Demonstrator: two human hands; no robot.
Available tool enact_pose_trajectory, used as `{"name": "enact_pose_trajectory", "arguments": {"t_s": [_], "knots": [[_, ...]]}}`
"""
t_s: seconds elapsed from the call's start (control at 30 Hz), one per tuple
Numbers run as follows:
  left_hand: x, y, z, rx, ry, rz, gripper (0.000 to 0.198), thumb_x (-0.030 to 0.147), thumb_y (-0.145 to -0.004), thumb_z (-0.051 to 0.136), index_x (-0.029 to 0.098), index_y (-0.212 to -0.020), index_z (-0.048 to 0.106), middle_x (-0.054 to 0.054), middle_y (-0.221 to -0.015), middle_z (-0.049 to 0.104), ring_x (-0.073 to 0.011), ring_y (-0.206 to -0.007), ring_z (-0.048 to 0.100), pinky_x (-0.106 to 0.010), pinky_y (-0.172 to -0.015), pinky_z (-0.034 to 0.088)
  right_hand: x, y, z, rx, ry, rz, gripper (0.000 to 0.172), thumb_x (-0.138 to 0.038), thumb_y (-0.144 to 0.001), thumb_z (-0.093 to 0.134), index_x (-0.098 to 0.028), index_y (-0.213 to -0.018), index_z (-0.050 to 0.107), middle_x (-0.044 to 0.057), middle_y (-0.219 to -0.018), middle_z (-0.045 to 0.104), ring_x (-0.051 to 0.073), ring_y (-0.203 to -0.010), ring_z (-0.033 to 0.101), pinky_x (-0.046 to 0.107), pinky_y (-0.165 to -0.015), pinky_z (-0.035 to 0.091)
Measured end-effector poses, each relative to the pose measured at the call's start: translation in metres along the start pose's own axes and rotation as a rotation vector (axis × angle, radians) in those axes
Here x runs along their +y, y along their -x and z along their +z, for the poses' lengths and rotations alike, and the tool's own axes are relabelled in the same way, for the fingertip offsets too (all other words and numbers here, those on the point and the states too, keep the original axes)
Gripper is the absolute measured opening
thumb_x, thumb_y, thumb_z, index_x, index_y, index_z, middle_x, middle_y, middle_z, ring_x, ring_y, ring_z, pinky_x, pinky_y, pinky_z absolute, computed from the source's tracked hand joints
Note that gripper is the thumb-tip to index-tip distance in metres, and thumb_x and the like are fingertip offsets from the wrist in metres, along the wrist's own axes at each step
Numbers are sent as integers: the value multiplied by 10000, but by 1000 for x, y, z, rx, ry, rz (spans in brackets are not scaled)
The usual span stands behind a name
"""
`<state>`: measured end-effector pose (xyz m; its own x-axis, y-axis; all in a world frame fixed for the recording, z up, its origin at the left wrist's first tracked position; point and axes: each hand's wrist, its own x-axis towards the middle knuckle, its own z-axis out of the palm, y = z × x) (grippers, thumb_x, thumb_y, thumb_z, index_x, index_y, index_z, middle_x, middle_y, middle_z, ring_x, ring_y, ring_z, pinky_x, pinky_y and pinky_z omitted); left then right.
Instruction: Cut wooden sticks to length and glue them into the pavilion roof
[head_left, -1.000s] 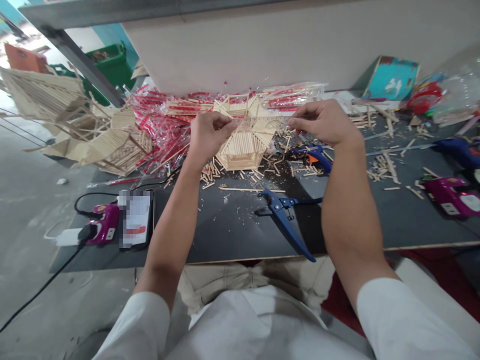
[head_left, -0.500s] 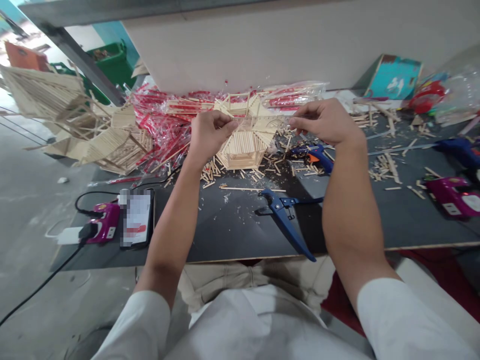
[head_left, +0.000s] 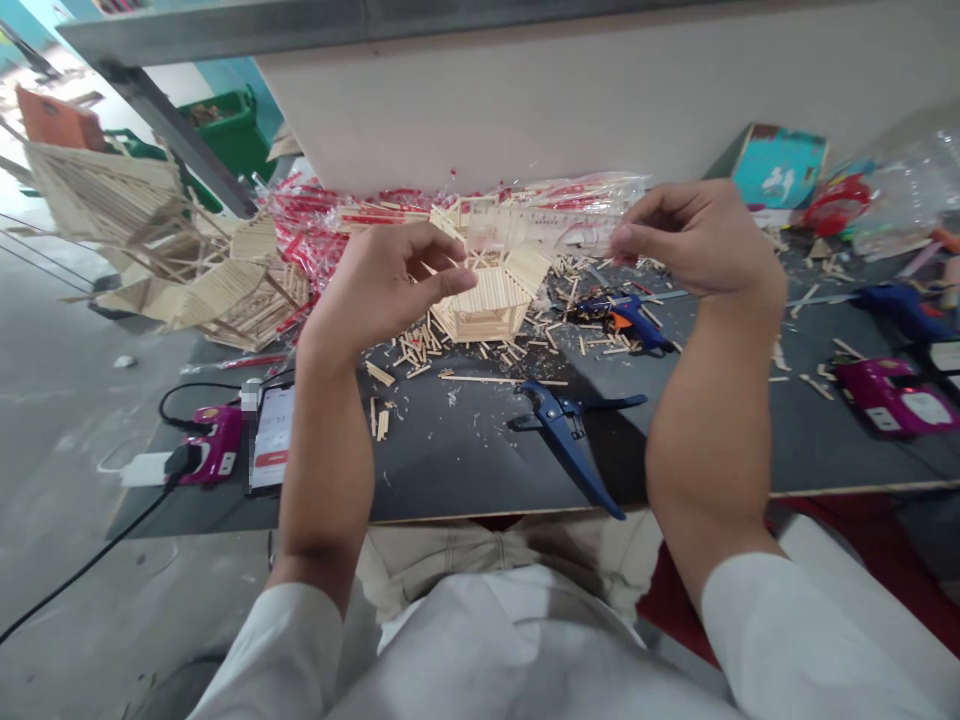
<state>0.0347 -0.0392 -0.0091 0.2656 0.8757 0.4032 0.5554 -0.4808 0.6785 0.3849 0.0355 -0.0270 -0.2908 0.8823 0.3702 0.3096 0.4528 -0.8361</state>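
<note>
A clear plastic ruler (head_left: 536, 230) is pinched at its right end by my right hand (head_left: 697, 235), which holds it up above the table. My left hand (head_left: 382, 280) is off the ruler's left end, thumb and fingers apart with nothing visible between them. Beneath the ruler stands a small pale stick-built model (head_left: 491, 293) with a slatted roof; the ruler and my left fingertips overlap part of it. Blue cutters (head_left: 566, 430) with spread handles lie nearer to me, behind a single thin stick (head_left: 502, 379).
Short stick offcuts (head_left: 420, 347) surround the model. A blue glue gun (head_left: 634, 318) lies to its right. A larger stick structure (head_left: 217, 285), a phone (head_left: 271, 440) and a purple power socket (head_left: 214, 445) are left. Plastic-wrapped sticks (head_left: 375, 215) line the wall.
My left hand has let go of the ruler and moved left and nearer to me. My right hand has shifted right with the ruler. A few offcuts now show beside my left forearm.
</note>
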Motion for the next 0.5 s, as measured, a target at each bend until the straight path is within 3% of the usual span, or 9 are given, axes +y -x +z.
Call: {"name": "enact_pose_trajectory", "arguments": {"t_s": [0.1,0.23,0.33,0.4,0.5], "knots": [[22,12,1,-18,222,24,283,464,-951,810,188,-984,757,-46,-867,768,-146,-652,716,-264,-543,550,-31,12,3,4,23,-52,437,-584,-715,1008,-214,-763,780,38,-713,730,154,-662,619,349,-614,466],[23,26,13,217,293,-40,411,593,-1015,720,203,-900,666,-50,-876,766,-111,-591,683,-236,-479,514,-49,30,6,-105,-72,-48,385,-584,-764,979,-237,-809,818,41,-752,758,167,-692,669,341,-648,538],[-1,41,16,279,413,-134,468,687,-981,708,226,-934,640,-59,-967,781,-114,-622,708,-229,-446,497,-35,44,6,-414,-199,55,450,-583,-681,1014,-250,-931,843,51,-853,795,199,-734,726,352,-671,599],[-24,52,17,273,542,-217,497,734,-951,705,249,-935,599,-37,-929,769,-109,-585,688,-231,-419,478,-16,53,11,-612,-142,178,486,-498,-624,1040,-237,-979,834,54,-916,812,216,-781,753,362,-730,624],[-55,67,24,297,657,-343,531,757,-889,748,262,-874,556,23,-719,668,-91,-453,575,-239,-358,399,15,65,28,-729,105,276,378,-412,-745,932,-214,-1048,821,58,-992,827,225,-841,764,360,-798,609]]}}
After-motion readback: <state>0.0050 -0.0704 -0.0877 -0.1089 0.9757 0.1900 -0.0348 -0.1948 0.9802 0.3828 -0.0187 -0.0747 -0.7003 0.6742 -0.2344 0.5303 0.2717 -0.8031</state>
